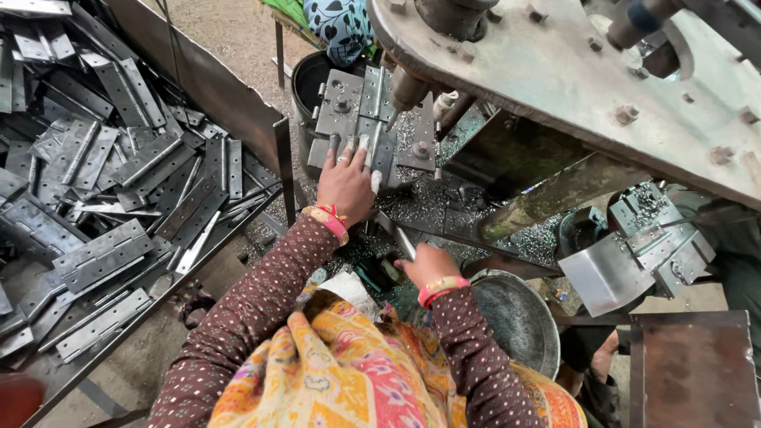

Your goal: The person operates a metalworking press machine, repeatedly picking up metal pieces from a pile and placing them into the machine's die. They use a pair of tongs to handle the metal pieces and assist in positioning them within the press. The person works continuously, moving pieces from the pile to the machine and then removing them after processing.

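Left hand [346, 184] is flat on the work, fingers spread and pressing a grey steel hinge [372, 107] down on the jig plate [339, 103] under the drill spindle [407, 89] — not wrapped round it, just pinning it from the six o'clock side. The bit sits right over the hinge leaf, at about one o'clock from the knuckles, with bright swarf [428, 202] scattered all round the bed. Right hand [426, 265] is lower, toward five o'clock of the left, curled over a thin metal lever or bar [400, 238]; from here I can't tell whether the fingers are fully closed on it. So this looks to me like the drilling step itself: piece located, held, spindle over it. The next move, I'd judge, calls for steady downward pressure and fingertips kept well clear of the bit. Over at nine o'clock, a big tray [238, 111] is heaped with hinges [119, 198]. A round metal pan [515, 317] sits at four o'clock.
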